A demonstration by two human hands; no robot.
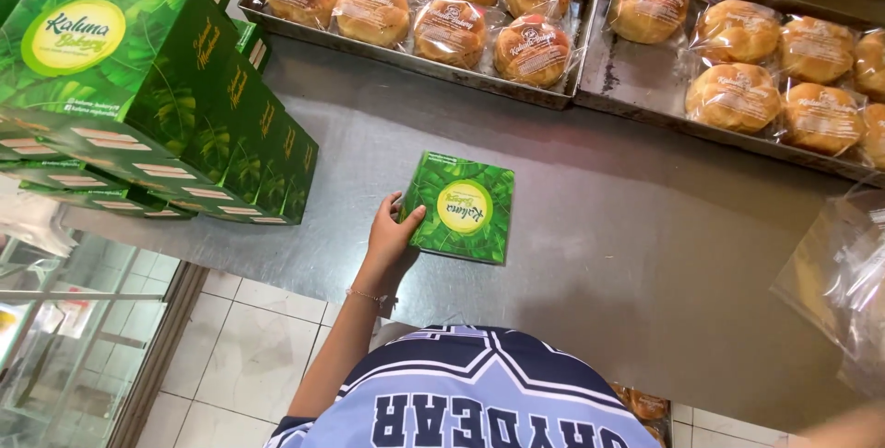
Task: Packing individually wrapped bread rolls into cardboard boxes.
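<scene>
We see our left hand (392,231) resting its grip on the left edge of a flat green box (461,207), thumb on top and fingers loosely curled against the side. The box lies flat on the steel counter (608,254), near its front edge, with bare metal open all around it (widest to the right). Stacked green boxes (138,88) stand well apart to the left; two trays (590,61) of wrapped buns (533,50) line the far edge. Our right hand is out of view.
</scene>
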